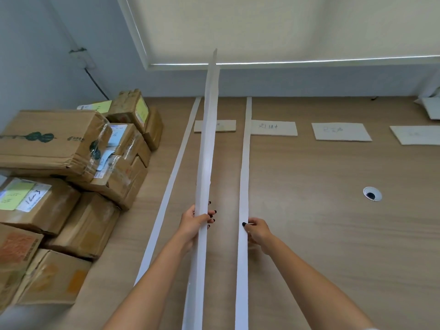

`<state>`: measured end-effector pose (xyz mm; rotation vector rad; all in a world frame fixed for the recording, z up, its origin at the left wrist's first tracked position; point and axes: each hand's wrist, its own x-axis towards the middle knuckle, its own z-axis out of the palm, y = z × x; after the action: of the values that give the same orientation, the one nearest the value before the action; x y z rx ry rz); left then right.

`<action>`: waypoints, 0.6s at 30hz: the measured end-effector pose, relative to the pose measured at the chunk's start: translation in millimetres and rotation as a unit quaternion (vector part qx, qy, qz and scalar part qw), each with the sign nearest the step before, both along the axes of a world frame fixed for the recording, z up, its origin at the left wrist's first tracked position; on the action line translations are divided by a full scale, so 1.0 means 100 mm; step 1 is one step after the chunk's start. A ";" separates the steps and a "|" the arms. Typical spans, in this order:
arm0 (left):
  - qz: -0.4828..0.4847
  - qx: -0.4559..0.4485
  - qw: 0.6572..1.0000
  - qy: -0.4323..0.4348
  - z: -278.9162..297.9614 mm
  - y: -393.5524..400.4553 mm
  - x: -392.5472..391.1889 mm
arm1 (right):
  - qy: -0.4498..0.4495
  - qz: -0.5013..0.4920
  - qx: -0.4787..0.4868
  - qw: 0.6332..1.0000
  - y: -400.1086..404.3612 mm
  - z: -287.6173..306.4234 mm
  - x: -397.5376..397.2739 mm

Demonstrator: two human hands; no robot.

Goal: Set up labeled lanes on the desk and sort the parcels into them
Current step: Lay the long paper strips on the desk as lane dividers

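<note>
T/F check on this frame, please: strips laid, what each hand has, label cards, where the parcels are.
1. Two white strips lie flat on the desk. True: the left strip and the right strip.
2. The left hand is empty. False: it grips a bundle of strips, raised above the desk.
3. The right hand pinches the right strip. True.
4. Six label cards lie on the desk. False: four show.
5. Parcels already sit between the strips. False: they are piled at the left, outside the strips.
</note>
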<state>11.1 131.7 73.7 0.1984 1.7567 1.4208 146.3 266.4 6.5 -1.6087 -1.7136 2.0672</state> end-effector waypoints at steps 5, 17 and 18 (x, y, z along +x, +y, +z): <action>-0.003 0.002 1.000 0.000 -0.01 0.09 -0.02 | -0.008 0.009 0.022 1.000 0.12 -0.06 -0.04; -0.028 0.000 1.000 -0.013 -0.09 0.25 -0.07 | -0.088 0.086 0.099 0.987 0.19 -0.22 -0.12; -0.029 0.001 0.999 -0.014 -0.10 0.25 -0.08 | -0.100 0.103 0.116 0.983 0.20 -0.22 -0.11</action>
<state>3.3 156.9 63.9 0.2272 1.7128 1.3771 135.7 286.8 -15.4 -1.6775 -2.1792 1.7444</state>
